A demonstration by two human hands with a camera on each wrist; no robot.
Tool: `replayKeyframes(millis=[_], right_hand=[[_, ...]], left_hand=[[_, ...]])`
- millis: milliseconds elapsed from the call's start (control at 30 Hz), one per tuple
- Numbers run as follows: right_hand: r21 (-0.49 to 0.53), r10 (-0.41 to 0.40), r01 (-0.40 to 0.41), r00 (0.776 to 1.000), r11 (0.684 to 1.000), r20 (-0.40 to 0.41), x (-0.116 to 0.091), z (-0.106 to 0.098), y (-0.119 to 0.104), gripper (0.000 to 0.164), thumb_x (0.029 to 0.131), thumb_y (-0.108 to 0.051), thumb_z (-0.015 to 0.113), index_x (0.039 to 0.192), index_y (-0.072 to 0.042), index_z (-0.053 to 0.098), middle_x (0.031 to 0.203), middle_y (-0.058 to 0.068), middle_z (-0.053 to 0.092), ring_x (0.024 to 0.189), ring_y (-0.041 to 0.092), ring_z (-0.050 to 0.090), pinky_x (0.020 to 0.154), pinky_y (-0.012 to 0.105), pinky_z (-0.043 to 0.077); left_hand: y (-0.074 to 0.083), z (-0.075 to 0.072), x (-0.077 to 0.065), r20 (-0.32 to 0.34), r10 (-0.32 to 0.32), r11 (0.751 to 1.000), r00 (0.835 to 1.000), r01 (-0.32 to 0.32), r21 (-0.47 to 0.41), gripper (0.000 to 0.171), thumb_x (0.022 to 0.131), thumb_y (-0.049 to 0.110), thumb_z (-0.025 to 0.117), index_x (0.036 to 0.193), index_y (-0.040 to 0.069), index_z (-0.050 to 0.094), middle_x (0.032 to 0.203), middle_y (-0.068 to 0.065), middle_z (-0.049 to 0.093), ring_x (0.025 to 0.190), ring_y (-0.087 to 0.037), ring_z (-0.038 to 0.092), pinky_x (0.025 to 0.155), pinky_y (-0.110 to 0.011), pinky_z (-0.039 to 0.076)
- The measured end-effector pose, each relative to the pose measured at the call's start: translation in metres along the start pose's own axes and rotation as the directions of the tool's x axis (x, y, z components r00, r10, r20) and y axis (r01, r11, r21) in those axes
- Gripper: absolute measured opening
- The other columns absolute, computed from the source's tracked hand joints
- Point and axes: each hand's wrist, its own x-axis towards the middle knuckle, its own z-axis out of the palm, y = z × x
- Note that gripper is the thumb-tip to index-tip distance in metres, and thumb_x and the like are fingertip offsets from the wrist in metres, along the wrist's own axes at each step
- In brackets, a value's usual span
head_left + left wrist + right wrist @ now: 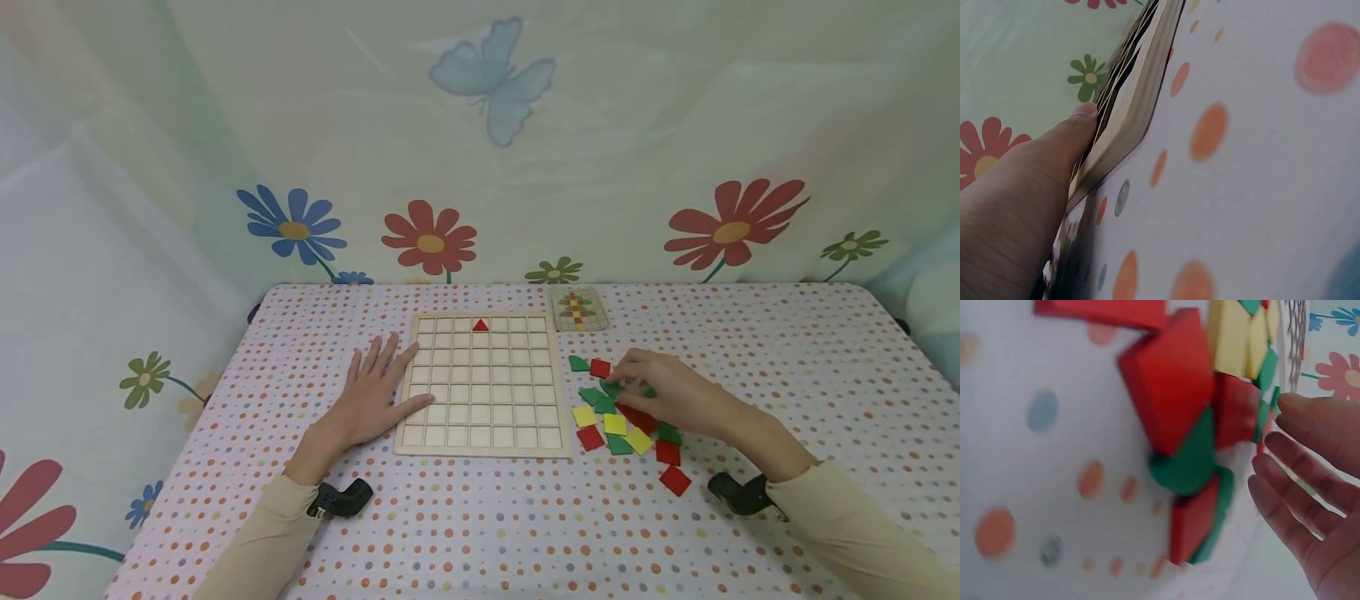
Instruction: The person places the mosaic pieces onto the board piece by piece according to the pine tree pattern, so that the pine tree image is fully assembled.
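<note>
My left hand lies with its fingers spread at the left edge of a pale grid board. Its thumb rests on the board's rim in the left wrist view. A red triangle tile sits in the middle cell of the board's top row. Over a loose pile of coloured tiles, my right hand reaches down with loosely bent fingers. Its fingertips are near a green tile and a red square tile. No tile shows in its grasp; part of the pile is hidden beneath it.
A small pattern card with a tree design lies beyond the board's top right corner. Yellow tiles and a red tile lie at the pile's near side. A dotted cloth covers the table; a flowered curtain hangs behind.
</note>
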Motion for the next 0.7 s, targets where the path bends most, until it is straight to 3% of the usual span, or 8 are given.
replayKeyframes(millis=[167, 300, 467, 700], right_hand=[[-0.032, 0.021, -0.023, 0.998, 0.999, -0.057, 0.003, 0.009, 0.003, 0.02, 0.085, -0.003, 0.086, 0.102, 0.001, 0.078, 0.095, 0.004, 0.063, 0.08, 0.015, 0.057, 0.065, 0.026, 0.055], [-0.034, 0.047, -0.05, 0.997, 0.998, -0.066, 0.01, 0.008, 0.002, 0.018, 0.083, -0.001, 0.087, 0.097, 0.002, 0.077, 0.089, 0.005, 0.065, 0.076, 0.017, 0.061, 0.068, 0.032, 0.058], [0.038, 0.147, -0.148, 0.989, 0.988, 0.024, 0.02, 0.0, 0.0, 0.018, 0.085, 0.0, 0.085, 0.099, 0.005, 0.076, 0.091, 0.009, 0.071, 0.08, 0.023, 0.065, 0.075, 0.041, 0.061], [0.104, 0.222, -0.233, 0.969, 0.967, 0.112, 0.031, -0.008, 0.005, 0.016, 0.084, -0.004, 0.087, 0.095, 0.001, 0.076, 0.087, 0.006, 0.071, 0.081, 0.022, 0.062, 0.073, 0.038, 0.057]], left_hand=[[0.002, 0.004, 0.004, 0.018, 0.002, 1.0, 1.0, -0.002, 0.003, 0.091, 0.1, 0.062, 0.058, 0.169, 0.017, 0.019, 0.175, -0.016, 0.002, 0.161, -0.038, -0.006, 0.125, -0.064, -0.005], [0.003, 0.004, 0.005, 0.013, -0.006, 1.0, 1.0, 0.006, 0.01, 0.091, 0.1, 0.062, 0.059, 0.169, 0.017, 0.02, 0.175, -0.016, 0.003, 0.161, -0.038, -0.005, 0.126, -0.064, -0.005], [0.004, 0.003, 0.005, 0.009, -0.002, 1.0, 1.0, 0.002, 0.01, 0.09, 0.1, 0.061, 0.059, 0.169, 0.016, 0.021, 0.175, -0.017, 0.003, 0.161, -0.038, -0.005, 0.125, -0.065, -0.004], [0.004, 0.002, 0.004, 0.005, -0.006, 1.0, 1.0, 0.006, 0.016, 0.091, 0.1, 0.061, 0.059, 0.169, 0.016, 0.021, 0.175, -0.017, 0.004, 0.161, -0.038, -0.005, 0.126, -0.064, -0.005]])
